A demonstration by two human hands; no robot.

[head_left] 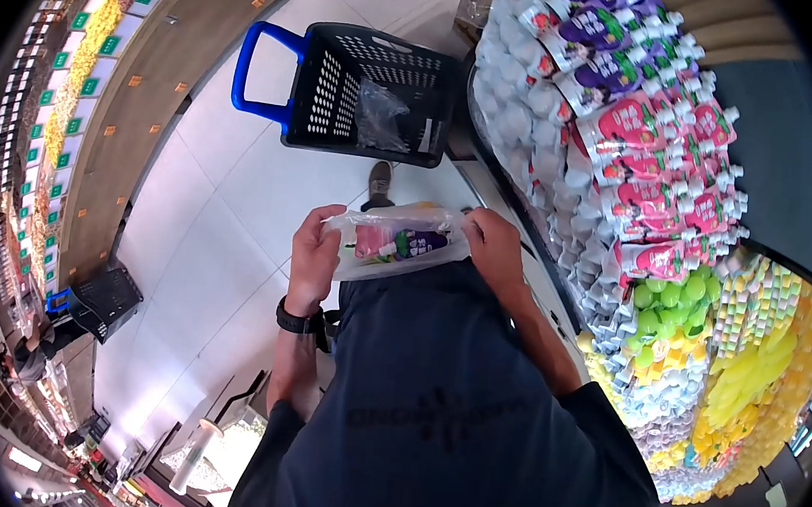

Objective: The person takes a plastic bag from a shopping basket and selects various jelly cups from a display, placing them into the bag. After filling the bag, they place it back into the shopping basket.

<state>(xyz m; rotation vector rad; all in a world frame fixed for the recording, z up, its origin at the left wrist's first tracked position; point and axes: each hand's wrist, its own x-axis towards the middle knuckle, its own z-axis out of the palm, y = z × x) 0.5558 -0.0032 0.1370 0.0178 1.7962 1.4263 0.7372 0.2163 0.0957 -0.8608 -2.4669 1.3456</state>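
A clear plastic bag (407, 219) is stretched between my two hands in front of my body. My left hand (314, 253) has its fingers closed on one side of the bag. The opposite side is pinched by my right hand (493, 249). Inside the bag lie a pink pouch (368, 242) and a purple spouted pouch (420, 244). Beyond the bag, a black shopping basket (325, 133) with a blue handle (245, 68) stands on the floor, and a crumpled clear bag (380, 111) is in it.
To my right a display is heaped with pink pouches (657, 198), purple pouches (604, 29) and small wrapped pieces (523, 129). Bulk-food bins (108, 20) line the left side. A person (30, 356) is at the far left, near another black basket (104, 304).
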